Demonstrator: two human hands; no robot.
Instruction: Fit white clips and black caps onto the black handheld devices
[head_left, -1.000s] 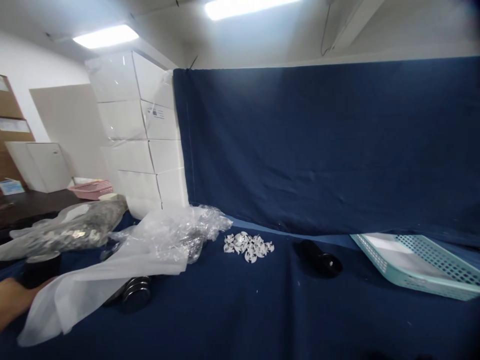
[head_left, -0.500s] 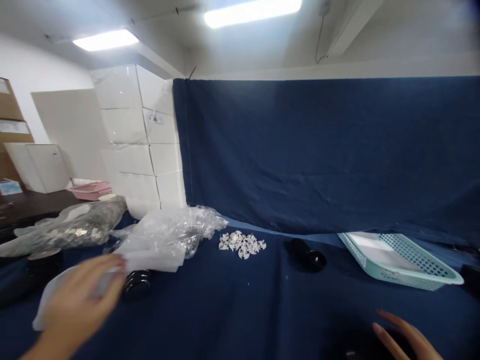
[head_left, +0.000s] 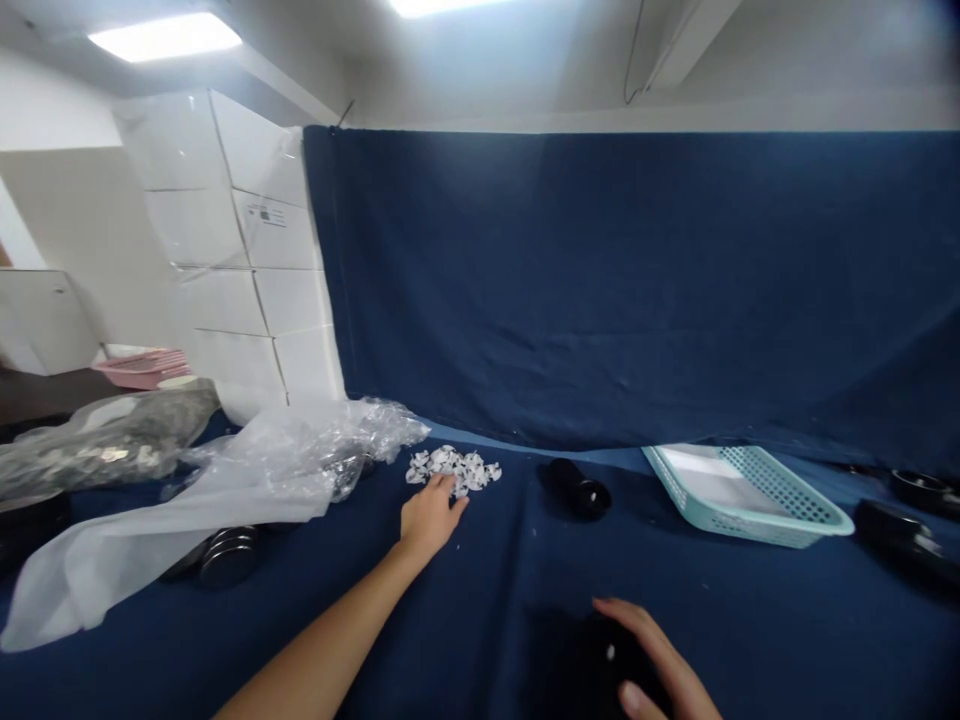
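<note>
My left hand (head_left: 429, 518) reaches to the near edge of a pile of small white plastic pieces (head_left: 480, 472), thumb and fingers apart. Its fingertips touch the pile, and I see nothing lifted in them. Close to me at the bottom, my right hand (head_left: 664, 655) curves round a dark black round part (head_left: 600, 665) with a small white spot on it. The lower side of that part is cut off by the frame, so its full shape is unclear. Beyond it lies a black cylindrical part (head_left: 577, 488) on the blue cloth.
A mint-green basket (head_left: 772, 525) with white sheets inside stands at right, beside more black parts (head_left: 904, 535). Crumpled clear plastic and a white foam sheet (head_left: 180, 530) spread at left, near stacked black discs (head_left: 229, 555). White boxes (head_left: 217, 230) and a blue curtain (head_left: 600, 290) stand behind.
My left hand has left the white foam sheet at left and moved right to the white pieces. The sheet now lies spread flatter. The view has turned slightly right.
</note>
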